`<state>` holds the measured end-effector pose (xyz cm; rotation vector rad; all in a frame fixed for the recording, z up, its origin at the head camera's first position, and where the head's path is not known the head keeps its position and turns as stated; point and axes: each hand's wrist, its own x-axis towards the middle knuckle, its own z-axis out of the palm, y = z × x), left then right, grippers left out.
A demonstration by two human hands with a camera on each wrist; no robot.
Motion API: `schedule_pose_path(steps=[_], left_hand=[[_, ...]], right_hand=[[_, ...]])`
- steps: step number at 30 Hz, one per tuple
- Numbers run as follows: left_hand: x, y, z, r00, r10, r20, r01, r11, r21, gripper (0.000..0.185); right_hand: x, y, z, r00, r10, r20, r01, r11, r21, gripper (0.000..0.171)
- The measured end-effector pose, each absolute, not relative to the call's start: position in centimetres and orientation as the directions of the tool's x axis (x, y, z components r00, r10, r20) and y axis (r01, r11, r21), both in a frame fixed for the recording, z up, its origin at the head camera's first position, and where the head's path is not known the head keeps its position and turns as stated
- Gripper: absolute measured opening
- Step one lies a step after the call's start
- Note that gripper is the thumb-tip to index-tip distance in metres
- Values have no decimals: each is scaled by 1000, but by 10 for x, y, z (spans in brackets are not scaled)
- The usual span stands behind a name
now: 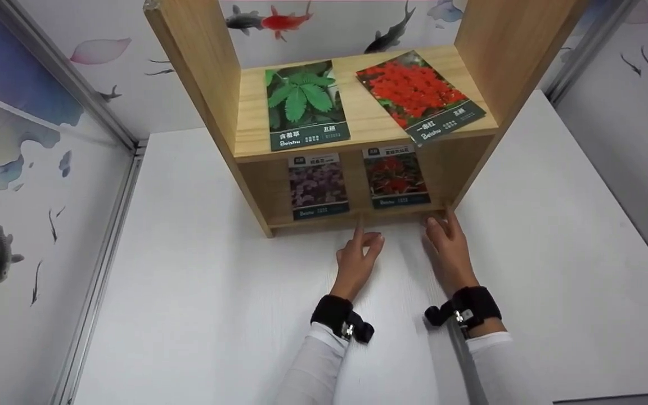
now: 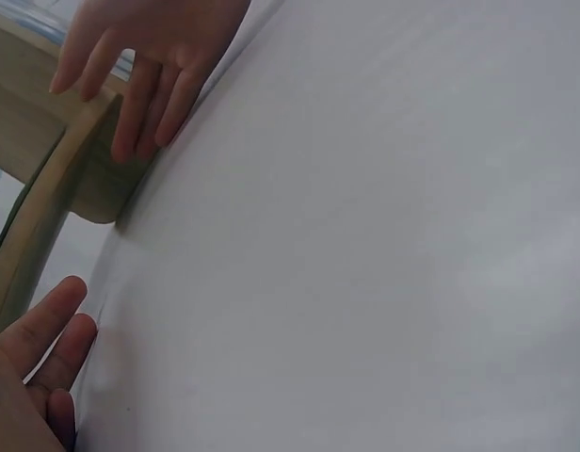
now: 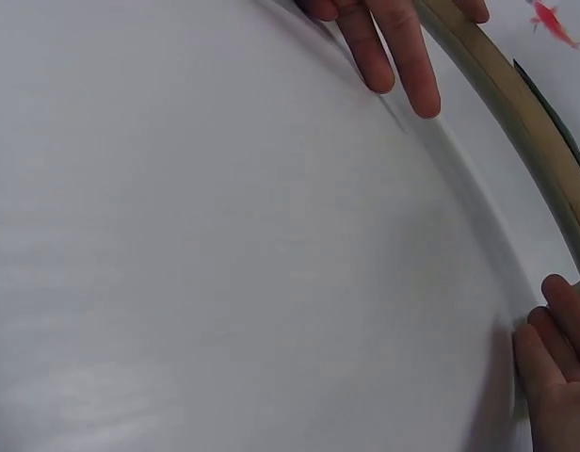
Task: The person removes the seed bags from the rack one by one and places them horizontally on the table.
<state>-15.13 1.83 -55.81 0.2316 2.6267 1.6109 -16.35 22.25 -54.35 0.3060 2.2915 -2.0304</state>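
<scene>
The shelf (image 1: 366, 115) stands upright on the white table (image 1: 178, 281), its lower board (image 1: 397, 214) right before the two hands. The left hand (image 1: 356, 259) puts one straight finger to the middle of that board's front edge, the other fingers loosely bent; the right hand (image 1: 450, 247) reaches its right end. Neither grips anything; both look relaxed, and how firmly they press I cannot tell. Light, even pressure would suit, since the left hand sits well inside the left end and an uneven push could turn the shelf. The red-flower card (image 1: 419, 95) pokes past the upper front edge, so a jolt might drop it; the leaf card (image 1: 307, 104) lies safer. Behind is a fish-painted wall (image 1: 329, 42).
</scene>
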Motion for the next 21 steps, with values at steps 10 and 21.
schedule_pose_path(steps=[10,21], left_hand=[[-158,25,-554,-991,134,-17,41,416,908,75],[-176,29,-543,-964,163,-209,-118,443,889,80]], right_hand=[[-175,217,-515,-981,36,-191,193,71,-979,76],[-188,202,-511,-980,33,-196,197,6,-980,73]])
